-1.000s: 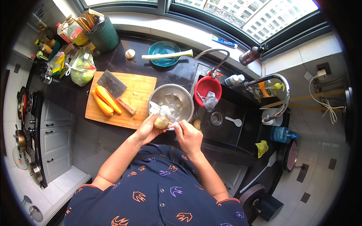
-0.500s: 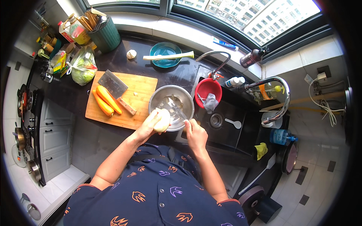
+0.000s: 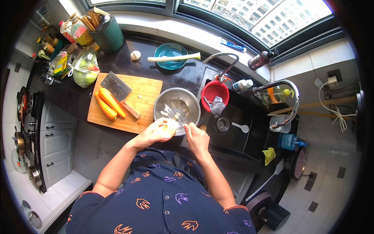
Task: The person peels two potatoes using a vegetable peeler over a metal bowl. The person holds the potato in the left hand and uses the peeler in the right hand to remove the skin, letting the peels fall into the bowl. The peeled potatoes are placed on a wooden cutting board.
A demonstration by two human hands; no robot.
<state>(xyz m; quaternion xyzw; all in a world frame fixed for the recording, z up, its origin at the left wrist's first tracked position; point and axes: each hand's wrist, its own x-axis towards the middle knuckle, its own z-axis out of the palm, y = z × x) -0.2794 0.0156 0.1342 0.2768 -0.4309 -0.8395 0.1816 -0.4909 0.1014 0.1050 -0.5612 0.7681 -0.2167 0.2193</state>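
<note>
My left hand [image 3: 154, 133] is closed round a pale peeled potato [image 3: 170, 127] at the near rim of a steel bowl [image 3: 157, 102]. On the potato's right, my right hand [image 3: 197, 139] grips what looks like a small knife [image 3: 203, 128]; its brown handle end pokes out past the fist, and the blade is hard to make out. Inside the bowl lie pale peelings [image 3: 177, 116] and something clear and shiny. To the left, a wooden cutting board [image 3: 148, 89] carries two carrots [image 3: 106, 109] and a cleaver [image 3: 117, 86].
A teal plate [image 3: 183, 65] with a leek stalk [image 3: 156, 59] across it and a garlic bulb [image 3: 135, 55] sit behind the board. Bagged vegetables [image 3: 85, 70] stand far left. A red basin [image 3: 206, 91] is in the sink [image 3: 233, 140], under a faucet [image 3: 230, 62].
Both hands have come slightly nearer to me, and the potato has tipped in my left hand. My right hand has turned, so the brown handle end now shows.
</note>
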